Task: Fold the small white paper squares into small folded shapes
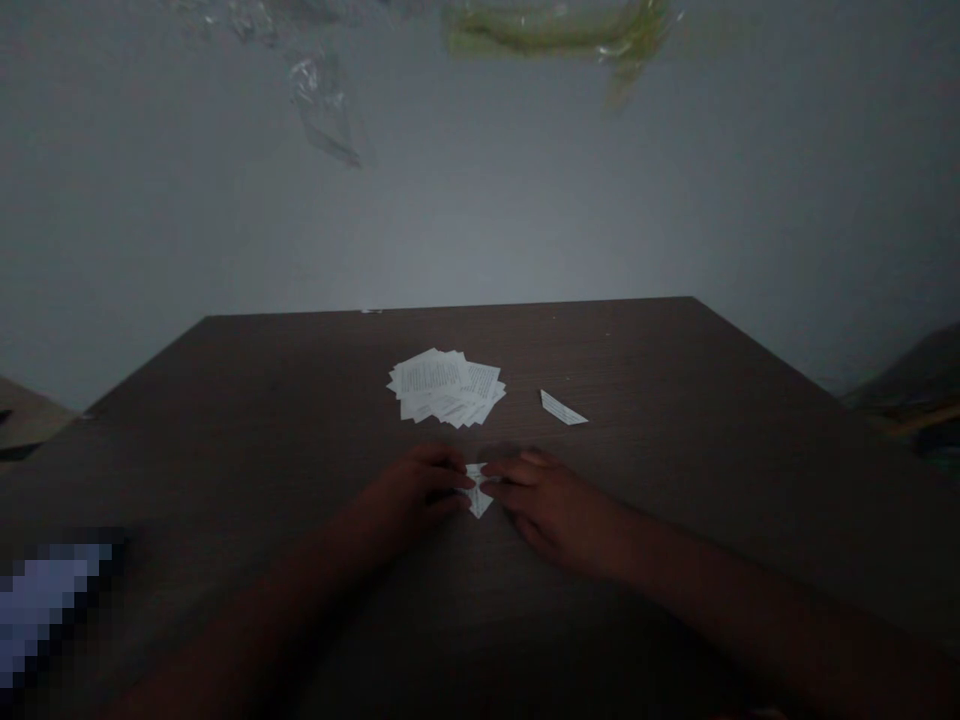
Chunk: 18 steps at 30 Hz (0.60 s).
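A small piece of printed paper (478, 500), folded to a point on the side nearest me, lies on the table between my hands. My left hand (431, 490) grips its left edge with the fingertips. From the other side, my right hand (544, 500) holds the paper's right edge, its fingers pressed onto the surface. Fingers cover part of both edges. Beyond my hands lies a loose, fanned pile of printed paper squares (446, 388). To the right of the pile is a folded paper strip (562, 408) with slanted ends.
The dark wooden table (300, 390) reaches to a pale wall (480, 200). Clear tape (322, 100) and yellowish tape (555, 30) stick to the wall. A pixelated bright object (49, 600) sits at the left edge. Dim items (930, 420) are beyond the table's right side.
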Each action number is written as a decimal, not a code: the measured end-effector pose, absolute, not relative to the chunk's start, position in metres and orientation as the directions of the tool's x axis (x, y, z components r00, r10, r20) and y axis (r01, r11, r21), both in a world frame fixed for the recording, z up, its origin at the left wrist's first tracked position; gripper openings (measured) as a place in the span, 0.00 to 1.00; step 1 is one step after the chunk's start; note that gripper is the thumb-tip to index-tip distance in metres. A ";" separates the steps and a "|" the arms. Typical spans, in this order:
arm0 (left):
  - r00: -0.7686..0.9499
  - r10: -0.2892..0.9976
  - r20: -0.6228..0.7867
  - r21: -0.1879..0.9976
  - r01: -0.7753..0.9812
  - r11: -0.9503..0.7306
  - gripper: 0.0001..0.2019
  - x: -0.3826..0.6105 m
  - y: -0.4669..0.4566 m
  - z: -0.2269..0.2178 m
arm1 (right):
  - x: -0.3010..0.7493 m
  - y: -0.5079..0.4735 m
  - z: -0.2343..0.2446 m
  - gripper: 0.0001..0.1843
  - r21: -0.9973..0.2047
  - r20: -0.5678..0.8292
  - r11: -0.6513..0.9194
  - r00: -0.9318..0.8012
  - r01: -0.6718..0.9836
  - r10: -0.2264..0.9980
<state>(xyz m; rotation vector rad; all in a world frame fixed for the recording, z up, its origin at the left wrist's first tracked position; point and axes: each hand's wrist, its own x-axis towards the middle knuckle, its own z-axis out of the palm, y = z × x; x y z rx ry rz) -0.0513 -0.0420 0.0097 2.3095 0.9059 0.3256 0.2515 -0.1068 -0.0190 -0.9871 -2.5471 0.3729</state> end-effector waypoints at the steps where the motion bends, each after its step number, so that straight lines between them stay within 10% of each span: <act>1: 0.741 0.672 0.000 0.635 0.519 -0.573 0.11 -0.052 -0.042 0.010 | 0.251 -0.107 -0.019 0.32 -0.366 0.246 0.718 -0.682 0.593 0.689; 18: 0.757 0.653 -0.006 0.637 0.506 -0.581 0.14 -0.056 -0.039 0.011 | 0.247 -0.111 -0.010 0.30 -0.338 0.229 0.727 -0.697 0.597 0.679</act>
